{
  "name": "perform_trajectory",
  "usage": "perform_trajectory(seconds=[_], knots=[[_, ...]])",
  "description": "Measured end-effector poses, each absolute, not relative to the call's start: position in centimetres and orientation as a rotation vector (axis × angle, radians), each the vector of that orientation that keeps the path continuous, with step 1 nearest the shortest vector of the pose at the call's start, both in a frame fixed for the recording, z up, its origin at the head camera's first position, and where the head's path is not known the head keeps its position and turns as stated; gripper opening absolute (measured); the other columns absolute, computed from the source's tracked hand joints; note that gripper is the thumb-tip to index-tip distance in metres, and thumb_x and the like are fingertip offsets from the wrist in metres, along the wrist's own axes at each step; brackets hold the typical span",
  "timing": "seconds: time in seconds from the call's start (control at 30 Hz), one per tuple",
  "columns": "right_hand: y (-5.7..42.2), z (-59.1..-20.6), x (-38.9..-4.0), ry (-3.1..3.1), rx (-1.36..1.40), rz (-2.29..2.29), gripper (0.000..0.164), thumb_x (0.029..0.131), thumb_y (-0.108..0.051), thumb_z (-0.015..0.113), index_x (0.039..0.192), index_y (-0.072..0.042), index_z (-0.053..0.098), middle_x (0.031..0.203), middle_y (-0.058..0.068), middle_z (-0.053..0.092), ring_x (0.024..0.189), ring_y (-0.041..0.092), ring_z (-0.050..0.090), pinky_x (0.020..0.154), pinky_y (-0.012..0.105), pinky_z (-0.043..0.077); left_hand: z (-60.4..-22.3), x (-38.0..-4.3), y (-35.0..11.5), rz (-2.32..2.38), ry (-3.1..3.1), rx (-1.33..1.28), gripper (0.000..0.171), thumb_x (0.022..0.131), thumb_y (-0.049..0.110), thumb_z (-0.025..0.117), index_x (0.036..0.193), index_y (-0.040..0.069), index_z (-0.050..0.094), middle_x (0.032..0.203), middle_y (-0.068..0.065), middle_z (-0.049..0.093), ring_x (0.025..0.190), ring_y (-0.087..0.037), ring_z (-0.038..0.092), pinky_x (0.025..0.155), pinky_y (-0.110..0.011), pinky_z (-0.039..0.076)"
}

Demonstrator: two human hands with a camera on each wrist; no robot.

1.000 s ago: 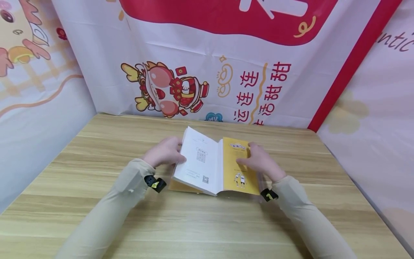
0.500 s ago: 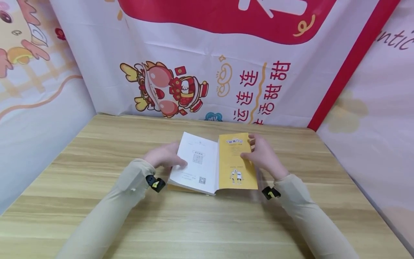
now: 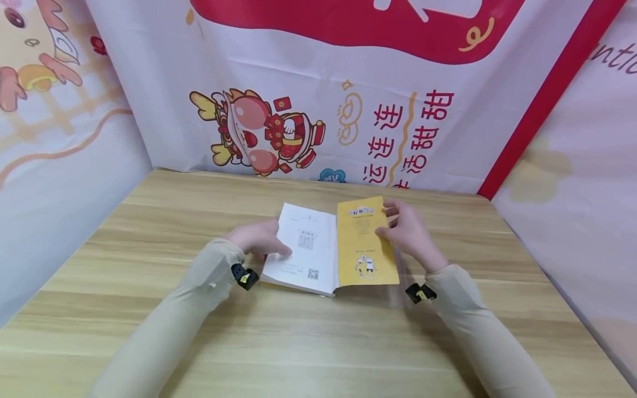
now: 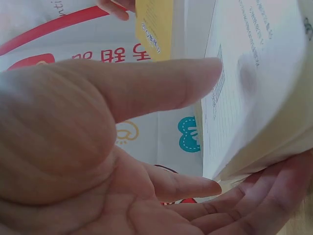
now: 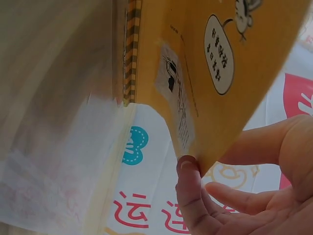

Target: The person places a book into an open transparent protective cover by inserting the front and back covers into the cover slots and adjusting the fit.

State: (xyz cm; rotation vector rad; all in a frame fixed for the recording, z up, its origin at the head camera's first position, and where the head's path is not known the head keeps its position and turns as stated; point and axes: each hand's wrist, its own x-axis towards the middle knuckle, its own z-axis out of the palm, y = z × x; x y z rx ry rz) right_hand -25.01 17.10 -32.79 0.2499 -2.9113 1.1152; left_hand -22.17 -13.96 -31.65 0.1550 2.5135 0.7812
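Left hand: at the left edge of the book (image 3: 323,262), well apart from the other hand; this hand (image 3: 260,239) has its thumb straight out over the white page (image 3: 293,221) and other fingers beneath the book. Whether the thumb presses the page, I cannot tell.
Right hand: the thumb and fingers of this hand (image 3: 412,231) pinch the outer edge of the yellow leaf (image 3: 362,237), near its far corner.
Book: spread open on the desk (image 3: 318,348), about midway between the left and right edges, towards the far edge.
White page: on the left, printed with a grid (image 3: 306,241) and, at its near right corner, a QR code (image 3: 313,273).
Yellow leaf: on the right, raised off the desk; lettering at its far end, two figures (image 3: 366,266) near its near end.
Leaf's underside: a speech bubble (image 5: 219,55) and a striped border (image 5: 131,54).
Clear sheet (image 3: 396,296): under the yellow leaf, sticking out at the near right.
Wrists: beige sleeves (image 3: 169,326), a black band (image 3: 245,276) on each.
Banner (image 3: 293,72): hangs behind the desk's far edge, with a cartoon figure (image 3: 259,132) and red characters.
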Motion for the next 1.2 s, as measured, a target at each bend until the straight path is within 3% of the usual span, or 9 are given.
perform_trajectory(seconds=[0.13, 0.2, 0.37, 0.7, 1.13, 1.2], knots=[[17.3, -32.8, -25.1, -2.890, 0.261, 1.125, 0.061, 0.082, -0.005, 0.071, 0.136, -0.002, 0.044, 0.122, 0.013, 0.053, 0.096, 0.026, 0.057, 0.077, 0.033, 0.051, -31.8, -22.2, -13.9, 0.776, 2.503, 0.139, 0.054, 0.084, 0.029, 0.071, 0.122, 0.002, 0.044, 0.100, -0.013, 0.051, 0.059, -0.017, 0.042, 0.050, -0.022, 0.036], [17.3, -32.8, -25.0, -2.880, 0.268, 1.143, 0.058, 0.082, -0.002, 0.070, 0.135, -0.002, 0.046, 0.121, 0.013, 0.054, 0.096, 0.026, 0.058, 0.078, 0.033, 0.051, -31.9, -22.2, -13.8, 0.816, 2.474, 0.138, 0.059, 0.086, 0.031, 0.069, 0.130, 0.004, 0.040, 0.106, -0.014, 0.051, 0.062, -0.018, 0.048, 0.051, -0.025, 0.041], [17.1, -32.7, -25.2, -2.865, 0.213, 1.318, 0.054, 0.080, 0.002, 0.068, 0.131, -0.002, 0.051, 0.117, 0.009, 0.055, 0.099, 0.025, 0.057, 0.080, 0.029, 0.050, -32.2, -22.1, -14.0, 0.952, 2.384, 0.146, 0.062, 0.095, 0.033, 0.059, 0.145, 0.011, 0.029, 0.121, -0.013, 0.049, 0.085, -0.025, 0.059, 0.064, -0.037, 0.052], [16.7, -33.0, -25.3, -2.772, 0.132, 1.600, 0.054, 0.077, 0.008, 0.066, 0.129, 0.000, 0.053, 0.108, 0.011, 0.057, 0.093, 0.025, 0.061, 0.073, 0.025, 0.053, -32.1, -22.3, -13.9, 0.963, 2.352, 0.151, 0.058, 0.097, 0.038, 0.053, 0.144, 0.010, 0.034, 0.123, -0.014, 0.052, 0.095, -0.027, 0.058, 0.068, -0.039, 0.054], [16.2, -33.2, -24.8, -2.818, 0.157, 1.562, 0.055, 0.080, 0.001, 0.068, 0.132, -0.002, 0.052, 0.108, 0.009, 0.057, 0.093, 0.024, 0.060, 0.072, 0.030, 0.054, -31.2, -21.9, -13.9, 0.730, 2.485, 0.139, 0.069, 0.096, 0.047, 0.051, 0.141, -0.003, 0.035, 0.134, -0.021, 0.044, 0.095, -0.029, 0.055, 0.071, -0.034, 0.052], [16.2, -33.2, -24.8, -2.810, 0.162, 1.599, 0.056, 0.079, 0.001, 0.068, 0.132, -0.001, 0.052, 0.109, 0.010, 0.057, 0.093, 0.024, 0.061, 0.073, 0.031, 0.054, -30.9, -21.8, -13.8, 0.698, 2.519, 0.153, 0.071, 0.096, 0.048, 0.050, 0.142, -0.004, 0.033, 0.137, -0.021, 0.043, 0.102, -0.031, 0.054, 0.078, -0.037, 0.051]])
